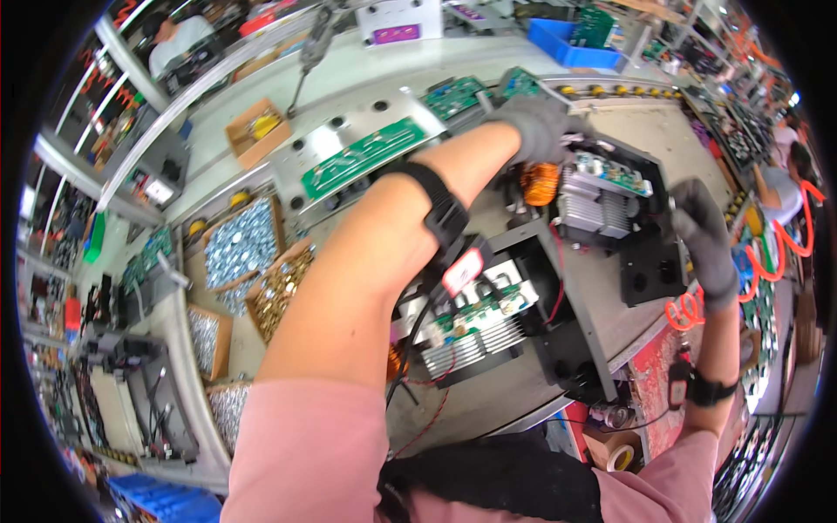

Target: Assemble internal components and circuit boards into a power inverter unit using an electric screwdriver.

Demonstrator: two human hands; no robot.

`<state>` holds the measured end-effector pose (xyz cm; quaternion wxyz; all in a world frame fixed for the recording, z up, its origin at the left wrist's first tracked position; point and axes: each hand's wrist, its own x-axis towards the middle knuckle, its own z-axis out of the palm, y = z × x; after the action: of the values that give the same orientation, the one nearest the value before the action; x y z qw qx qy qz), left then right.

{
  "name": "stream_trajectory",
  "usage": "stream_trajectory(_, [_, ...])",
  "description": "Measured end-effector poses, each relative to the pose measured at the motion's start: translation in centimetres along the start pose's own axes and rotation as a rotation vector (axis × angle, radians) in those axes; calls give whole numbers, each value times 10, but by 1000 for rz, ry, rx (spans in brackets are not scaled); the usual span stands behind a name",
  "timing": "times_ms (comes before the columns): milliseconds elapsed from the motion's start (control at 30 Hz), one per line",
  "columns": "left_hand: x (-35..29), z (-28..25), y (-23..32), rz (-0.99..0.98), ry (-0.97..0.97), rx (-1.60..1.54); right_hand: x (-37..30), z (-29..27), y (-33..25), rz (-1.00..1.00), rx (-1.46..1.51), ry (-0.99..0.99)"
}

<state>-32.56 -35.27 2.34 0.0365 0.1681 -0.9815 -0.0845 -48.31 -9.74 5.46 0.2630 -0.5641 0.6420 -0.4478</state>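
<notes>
Both my hands wear grey gloves. My left hand (536,129) reaches to the far left corner of a black metal housing (656,174); its fingers are blurred. On the opposite side, my right hand (704,244) has its fingers curled at the housing's right edge. Inside the housing sit a silver finned heat sink (593,212) and a green circuit board (615,173). A copper-wound coil (540,183) lies at its left. Nearer to me, partly behind my left forearm, is a second black housing (571,336) with a finned heat sink (475,349) and thin red wires.
A silver panel with a long green board (364,157) lies left of my left arm. Cardboard boxes hold silver fasteners (242,242) and brass-coloured fasteners (283,283). A screwdriver (309,61) hangs above the bench. A blue bin (571,48) stands behind; a coiled orange hose (772,261) runs at right.
</notes>
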Motion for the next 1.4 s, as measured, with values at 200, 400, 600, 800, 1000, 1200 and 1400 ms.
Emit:
stream_trajectory(200, [-81, -66, -39, 38, 46, -200, -62, 36, -28, 128, -354, -103])
stream_trajectory(400, [-270, -63, -10, -155, -42, 35, -95, 78, -42, -339, -684, 5])
stream_trajectory(600, [-345, -8, 52, -438, 266, -110, -67, 129, -58, -532, -457, -59])
stream_trajectory(800, [-346, 28, 52, -450, 541, 41, -21, 169, -54, -726, -708, -194])
stream_trajectory(1000, [-346, 37, 48, -428, 574, 130, -18, 192, -38, -740, -941, -95])
stream_trajectory(1200, [-345, 39, 45, -483, 524, -76, -14, 189, -48, -634, -725, -340])
stream_trajectory(1400, [-345, 41, 20, -336, 532, -234, -15, 194, -49, -812, -1065, -224])
